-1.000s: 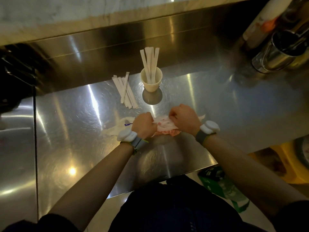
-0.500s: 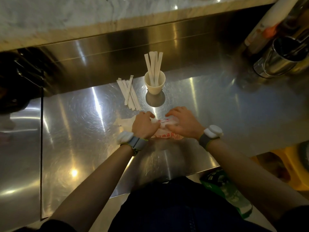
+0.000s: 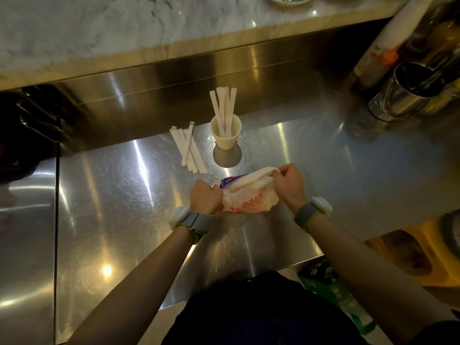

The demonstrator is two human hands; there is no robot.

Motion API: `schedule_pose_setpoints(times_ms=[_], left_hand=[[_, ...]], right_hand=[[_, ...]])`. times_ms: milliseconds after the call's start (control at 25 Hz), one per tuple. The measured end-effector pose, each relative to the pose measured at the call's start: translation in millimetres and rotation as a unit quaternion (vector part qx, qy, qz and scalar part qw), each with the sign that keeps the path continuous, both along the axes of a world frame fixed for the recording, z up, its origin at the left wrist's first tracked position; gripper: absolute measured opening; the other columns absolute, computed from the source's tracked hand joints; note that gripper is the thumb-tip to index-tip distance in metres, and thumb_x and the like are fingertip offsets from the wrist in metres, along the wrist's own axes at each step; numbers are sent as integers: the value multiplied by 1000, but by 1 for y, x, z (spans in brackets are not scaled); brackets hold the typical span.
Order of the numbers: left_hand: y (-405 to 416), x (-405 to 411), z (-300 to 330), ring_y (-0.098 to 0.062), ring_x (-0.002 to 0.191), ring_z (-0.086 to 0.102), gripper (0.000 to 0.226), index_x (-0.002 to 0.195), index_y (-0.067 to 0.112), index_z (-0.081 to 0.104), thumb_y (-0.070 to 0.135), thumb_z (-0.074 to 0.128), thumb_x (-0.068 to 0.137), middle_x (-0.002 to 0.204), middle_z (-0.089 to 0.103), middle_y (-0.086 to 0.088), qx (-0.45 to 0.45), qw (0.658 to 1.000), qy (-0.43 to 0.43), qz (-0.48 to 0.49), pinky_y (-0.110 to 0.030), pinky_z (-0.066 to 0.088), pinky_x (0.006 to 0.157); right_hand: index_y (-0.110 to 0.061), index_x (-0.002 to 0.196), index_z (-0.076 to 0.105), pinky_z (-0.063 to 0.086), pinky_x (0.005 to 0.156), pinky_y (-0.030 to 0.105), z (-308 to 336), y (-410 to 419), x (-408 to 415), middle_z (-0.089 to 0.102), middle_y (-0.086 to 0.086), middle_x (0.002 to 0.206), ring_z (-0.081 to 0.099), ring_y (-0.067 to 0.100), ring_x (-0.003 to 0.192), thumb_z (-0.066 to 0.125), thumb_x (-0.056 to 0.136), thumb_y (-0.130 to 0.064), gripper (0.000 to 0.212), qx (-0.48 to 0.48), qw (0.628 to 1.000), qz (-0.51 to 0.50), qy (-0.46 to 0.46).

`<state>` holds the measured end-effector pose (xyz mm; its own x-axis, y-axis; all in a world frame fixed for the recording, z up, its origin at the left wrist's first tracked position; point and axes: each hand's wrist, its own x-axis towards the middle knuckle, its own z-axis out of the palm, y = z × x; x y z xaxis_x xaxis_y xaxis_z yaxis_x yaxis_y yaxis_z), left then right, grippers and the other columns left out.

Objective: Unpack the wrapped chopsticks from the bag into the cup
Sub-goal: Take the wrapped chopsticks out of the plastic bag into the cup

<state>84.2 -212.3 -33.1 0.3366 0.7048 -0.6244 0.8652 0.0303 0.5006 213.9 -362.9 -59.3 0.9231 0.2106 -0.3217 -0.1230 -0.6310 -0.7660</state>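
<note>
A crumpled white plastic bag (image 3: 249, 196) with red and blue print lies on the steel counter (image 3: 112, 207) in front of me. My left hand (image 3: 205, 196) is closed on its left end. My right hand (image 3: 287, 181) pinches its upper right edge and holds it up off the counter. Beyond the bag stands a cream paper cup (image 3: 225, 134) with several paper-wrapped chopsticks (image 3: 224, 108) upright in it. Just left of the cup, several more wrapped chopsticks (image 3: 189, 150) lie loose in a pile on the counter.
A steel backsplash and marble ledge (image 3: 124, 33) rise behind the cup. At the far right stand a steel utensil pot (image 3: 403, 95) and bottles (image 3: 380, 46). A seam (image 3: 56, 232) splits the counter at left. Yellow and green objects sit below the counter's near edge at right.
My hands were bunched together over the bag; now my right hand has pulled right and lifted the bag's edge, stretching it out. The cup and loose chopsticks have not moved.
</note>
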Motion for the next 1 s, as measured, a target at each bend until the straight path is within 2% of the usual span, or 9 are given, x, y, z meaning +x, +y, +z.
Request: schedule_pose_setpoints(times_ms=[120,200,320,440,520,640,760,880,1000], left_hand=[[2,-10,2,-33,106,65,36,117,2,56,25,56,90,118,64,-18,10,1000,9,-22,-44,53,97],[-1,-8,7,-29,106,60,40,118,8,52,28,63,84,121,56,-10,84,990,1,-114,-43,52,95],[-2,-5,14,-23,98,58,32,110,11,57,30,65,86,113,59,-9,117,966,-53,-224,-34,49,86],[11,-10,23,-29,93,64,26,106,3,57,24,61,91,106,66,-19,65,989,-76,-107,-40,54,87],[19,-21,25,-31,97,65,31,112,1,56,25,58,92,112,65,-22,24,998,-55,-4,-41,54,92],[22,-33,29,-36,105,66,44,119,-1,58,36,51,95,116,66,-22,-37,999,33,-16,-45,54,96],[13,-38,34,-33,98,68,57,107,2,64,53,40,96,105,71,-16,148,964,150,-163,-40,54,91],[16,-35,33,-30,90,63,41,94,9,62,47,50,92,94,66,-11,332,910,14,-249,-39,48,80],[16,-22,10,-25,98,54,38,98,17,60,52,58,82,102,60,-5,338,869,-59,-358,-37,39,91]], right_hand=[[-12,106,53,44,73,30,-1,-1,-7,57,-2,89,57,25,91,50,86,-6,21,9,999,48,20],[-17,114,58,45,83,32,5,-2,-12,60,2,103,56,21,95,56,81,-5,36,6,980,192,-49],[-15,102,69,41,83,32,7,0,-16,68,8,100,58,24,93,68,82,-15,21,-50,926,318,-195],[-11,87,69,53,74,39,15,-2,-12,75,12,86,69,27,76,53,94,-23,20,20,994,97,-47],[-8,88,67,55,78,42,17,-13,2,74,12,88,69,30,82,47,98,-27,30,44,997,-45,49],[-1,113,60,50,87,45,20,-20,8,66,16,108,61,38,104,53,94,-38,42,-75,997,4,21],[0,141,36,34,108,47,31,-11,-6,44,22,142,41,37,131,64,86,-38,72,-144,973,39,-179],[-3,126,56,39,105,47,40,4,-19,56,19,129,50,34,121,62,84,-19,45,-40,892,180,-412],[-11,102,69,48,87,39,38,24,-38,69,8,100,60,23,93,57,90,-20,19,-12,876,390,-282]])
